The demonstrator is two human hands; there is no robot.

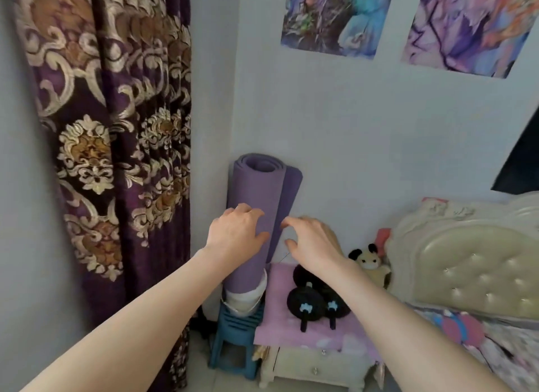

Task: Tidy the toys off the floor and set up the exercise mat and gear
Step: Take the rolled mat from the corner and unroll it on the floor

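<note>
Head camera: both hands reaching for the rolled purple exercise mat (256, 205) standing upright in the corner.

Her left hand (233, 231) lies against the roll's left side, fingers loosely spread, not closed round it; the right hand (313, 241) hovers just beside the loose flap, fingers curled and apart. Black dumbbells (313, 299) lie on the pink-covered nightstand (291, 359), near a panda plush (369, 259).

Just one head cam here, looking forward and slightly down into the corner, sitting close with the rolled purple foam mat (256, 216) at 12 o'clock.
</note>
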